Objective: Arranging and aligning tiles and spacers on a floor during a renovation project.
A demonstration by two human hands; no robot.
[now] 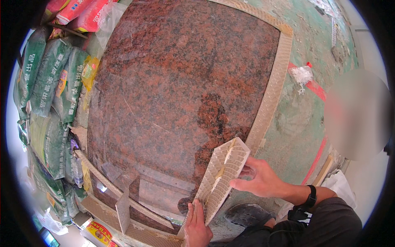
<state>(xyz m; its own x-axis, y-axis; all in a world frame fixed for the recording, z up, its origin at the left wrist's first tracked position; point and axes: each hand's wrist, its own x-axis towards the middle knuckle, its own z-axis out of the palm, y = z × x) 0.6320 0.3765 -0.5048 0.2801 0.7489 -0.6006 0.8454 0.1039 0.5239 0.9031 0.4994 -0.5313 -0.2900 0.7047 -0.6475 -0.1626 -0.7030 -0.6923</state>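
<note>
Ribbed channel piece (217, 179), held at the lower right corner of a polished, red-brown and black stone surface (173, 94). The piece consists of two long, pale strips meeting along a lengthwise seam, where a yellowish-white bead of filler (219, 173) runs; it is tilted, its pointed end directed away from the person. Whether its underside touches the stone cannot be told. The right hand (261, 180) grips the right-hand edge, thumb on the near face and fingers partly hidden beyond it; a dark wristband (312, 196) encircles the wrist. The left hand (197, 225) lays its extended fingers, close together, on the lower left end; its thumb is hidden, so whether it pinches the piece cannot be told. A ribbed border strip (271, 101) follows the right side of the stone. At the lower left, a narrow bar (151, 215) lies on the stone, and a small plate (123, 212) stands upright beside it. Left margin: stacked green bags (51, 84), with red bags (84, 16) above and a clear bottle (77, 171) below. Right: a green floor (288, 123) bearing a red stripe (316, 158) and a clear plastic bag (301, 75). A dark shoe (247, 213) shows below the right hand.
</note>
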